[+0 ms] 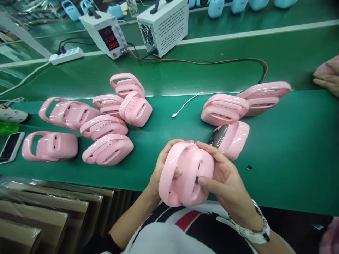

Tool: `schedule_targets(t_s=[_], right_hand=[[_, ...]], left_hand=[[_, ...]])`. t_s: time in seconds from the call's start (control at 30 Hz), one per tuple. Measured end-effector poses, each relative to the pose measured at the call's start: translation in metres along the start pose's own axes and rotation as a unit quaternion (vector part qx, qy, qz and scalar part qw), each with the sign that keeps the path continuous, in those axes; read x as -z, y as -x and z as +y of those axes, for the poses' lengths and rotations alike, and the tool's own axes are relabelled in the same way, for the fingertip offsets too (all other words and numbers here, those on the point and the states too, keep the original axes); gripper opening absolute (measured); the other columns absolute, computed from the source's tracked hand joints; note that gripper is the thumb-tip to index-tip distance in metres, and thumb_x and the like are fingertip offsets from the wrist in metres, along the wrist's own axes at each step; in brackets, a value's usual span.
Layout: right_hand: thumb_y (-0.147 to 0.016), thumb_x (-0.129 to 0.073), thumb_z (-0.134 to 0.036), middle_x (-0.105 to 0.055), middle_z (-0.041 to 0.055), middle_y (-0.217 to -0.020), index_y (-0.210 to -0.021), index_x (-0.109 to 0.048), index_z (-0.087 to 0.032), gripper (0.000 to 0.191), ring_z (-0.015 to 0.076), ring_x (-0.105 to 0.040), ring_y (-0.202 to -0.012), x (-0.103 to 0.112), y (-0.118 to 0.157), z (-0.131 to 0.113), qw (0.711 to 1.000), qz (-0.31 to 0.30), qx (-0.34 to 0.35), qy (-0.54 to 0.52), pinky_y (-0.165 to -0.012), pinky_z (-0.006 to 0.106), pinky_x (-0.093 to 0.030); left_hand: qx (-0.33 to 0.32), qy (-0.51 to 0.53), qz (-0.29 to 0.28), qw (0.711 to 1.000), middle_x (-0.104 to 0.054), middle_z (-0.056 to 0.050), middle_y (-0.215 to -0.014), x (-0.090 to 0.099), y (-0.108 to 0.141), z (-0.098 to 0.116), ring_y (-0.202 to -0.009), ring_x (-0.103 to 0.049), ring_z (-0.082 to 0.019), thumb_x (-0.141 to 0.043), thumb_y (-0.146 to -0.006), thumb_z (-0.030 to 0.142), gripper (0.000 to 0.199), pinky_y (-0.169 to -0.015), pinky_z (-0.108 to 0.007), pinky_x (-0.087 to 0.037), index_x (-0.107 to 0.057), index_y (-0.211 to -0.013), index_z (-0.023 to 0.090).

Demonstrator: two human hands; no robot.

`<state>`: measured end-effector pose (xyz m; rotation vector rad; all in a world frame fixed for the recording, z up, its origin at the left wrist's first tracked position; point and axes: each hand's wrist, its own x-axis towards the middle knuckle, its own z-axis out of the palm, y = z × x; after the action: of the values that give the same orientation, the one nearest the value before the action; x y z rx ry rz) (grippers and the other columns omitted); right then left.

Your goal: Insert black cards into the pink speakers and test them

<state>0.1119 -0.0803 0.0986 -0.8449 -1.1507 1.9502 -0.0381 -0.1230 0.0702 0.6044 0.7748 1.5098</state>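
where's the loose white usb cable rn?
Head view, mid-table: the white USB cable lies on the green mat, between the left cluster of pink shells and the right-hand pair.

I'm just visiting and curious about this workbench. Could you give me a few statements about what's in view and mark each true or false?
1. Both hands hold one glossy pink plastic shell with a handle. True: the left hand and right hand each have a grip on it.
2. The loose white cable is plugged into the held shell. False: its end lies free on the green table mat.
3. A white power supply box with a red digital display stands at the back. True.
4. The shells lying on the mat are blue. False: the cluster of pink shells at left is pink, like those at right.
5. Another person's hand shows at the right edge. True.
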Motion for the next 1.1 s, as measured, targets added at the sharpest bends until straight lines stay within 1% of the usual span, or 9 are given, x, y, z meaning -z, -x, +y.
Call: schedule_targets(t_s=[0.2, 0.33, 0.5, 0.57, 0.67, 0.73, 0.8, 0.9, 1.1], right_hand=[[-0.062, -0.085, -0.03, -0.063, 0.0073, -0.129, -0.114, -0.061, -0.027, 0.057, 0.0285, -0.059, -0.117, 0.003, 0.005, 0.002, 0.999, 0.014, -0.027, -0.022, -0.095, 0.042, -0.053], [-0.062, -0.085, -0.029, -0.061, 0.008, -0.131, -0.118, -0.06, -0.026, 0.062, 0.029, -0.059, -0.117, 0.009, 0.005, 0.007, 0.998, 0.018, -0.052, -0.033, -0.096, 0.042, -0.053], [-0.071, -0.081, -0.028, -0.054, 0.0062, -0.142, -0.126, -0.06, -0.03, 0.059, 0.0256, -0.048, -0.133, 0.033, 0.022, -0.001, 0.999, 0.032, 0.003, 0.004, -0.107, 0.039, -0.045], [-0.08, -0.075, -0.03, -0.066, 0.0071, -0.127, -0.114, -0.067, -0.029, 0.036, 0.0247, -0.062, -0.117, 0.051, 0.034, -0.011, 0.998, 0.036, 0.024, 0.05, -0.098, 0.037, -0.053], [-0.085, -0.069, -0.032, -0.074, 0.0033, -0.077, -0.087, -0.073, -0.025, 0.009, 0.0176, -0.069, -0.06, 0.085, 0.047, -0.023, 0.988, 0.063, 0.053, 0.127, -0.061, 0.03, -0.059], [-0.084, -0.069, -0.035, -0.065, 0.0004, -0.058, -0.079, -0.073, -0.023, 0.013, 0.0145, -0.06, -0.047, 0.109, 0.048, -0.024, 0.957, 0.165, 0.088, 0.222, -0.049, 0.027, -0.052], [-0.081, -0.07, -0.036, -0.062, 0.0018, -0.059, -0.08, -0.074, -0.021, 0.015, 0.0155, -0.057, -0.052, 0.13, 0.043, -0.018, 0.886, 0.267, 0.11, 0.363, -0.051, 0.028, -0.049], [-0.077, -0.07, -0.043, -0.063, 0.0046, -0.072, -0.089, -0.077, -0.019, 0.028, 0.0154, -0.052, -0.056, 0.154, 0.034, 0.0, 0.804, 0.268, 0.097, 0.521, -0.052, 0.03, -0.044], [-0.082, -0.058, -0.059, -0.066, 0.0061, -0.077, -0.077, -0.077, -0.022, 0.042, 0.0146, -0.051, -0.054, 0.167, 0.033, 0.02, 0.791, 0.258, 0.09, 0.548, -0.053, 0.03, -0.043]], left_hand=[[-0.007, -0.061, 0.027, 0.998, -0.064, -0.006, -0.116, -0.009, 0.005, 0.001, -0.115, -0.056, -0.038, -0.086, -0.053, 0.047, 0.051, -0.091, -0.052, -0.051, -0.06, -0.092, 0.027], [-0.007, -0.051, 0.027, 0.998, -0.065, -0.005, -0.11, -0.011, 0.003, -0.003, -0.112, -0.058, -0.034, -0.083, -0.059, 0.038, 0.042, -0.09, -0.047, -0.05, -0.057, -0.09, 0.025], [-0.004, -0.085, 0.049, 0.995, -0.066, -0.006, -0.107, -0.008, -0.014, 0.006, -0.102, -0.061, -0.03, -0.082, -0.057, 0.034, 0.047, -0.085, -0.039, -0.05, -0.059, -0.096, 0.022], [-0.031, -0.115, 0.08, 0.99, -0.067, -0.004, -0.099, -0.006, -0.029, 0.011, -0.092, -0.063, -0.026, -0.083, -0.055, 0.031, 0.047, -0.075, -0.033, -0.05, -0.06, -0.094, 0.021], [-0.089, -0.148, 0.114, 0.978, -0.066, -0.001, -0.086, -0.003, -0.058, 0.012, -0.076, -0.06, -0.018, -0.085, -0.048, 0.026, 0.047, -0.062, -0.025, -0.046, -0.061, -0.088, 0.02], [-0.098, -0.151, 0.118, 0.977, -0.066, 0.0, -0.083, -0.004, -0.077, 0.005, -0.072, -0.059, -0.015, -0.085, -0.047, 0.023, 0.046, -0.06, -0.023, -0.045, -0.06, -0.085, 0.02], [-0.089, -0.166, 0.109, 0.976, -0.067, -0.001, -0.087, -0.006, -0.092, -0.005, -0.077, -0.06, -0.016, -0.084, -0.048, 0.021, 0.045, -0.064, -0.023, -0.046, -0.061, -0.087, 0.02], [-0.082, -0.213, 0.09, 0.969, -0.068, -0.003, -0.096, -0.007, -0.105, -0.019, -0.094, -0.062, -0.019, -0.082, -0.052, 0.02, 0.043, -0.076, -0.025, -0.046, -0.062, -0.09, 0.019], [-0.075, -0.248, 0.056, 0.964, -0.067, -0.005, -0.104, 0.001, -0.109, -0.024, -0.103, -0.061, -0.021, -0.078, -0.06, 0.022, 0.044, -0.088, -0.028, -0.046, -0.059, -0.1, 0.019]])
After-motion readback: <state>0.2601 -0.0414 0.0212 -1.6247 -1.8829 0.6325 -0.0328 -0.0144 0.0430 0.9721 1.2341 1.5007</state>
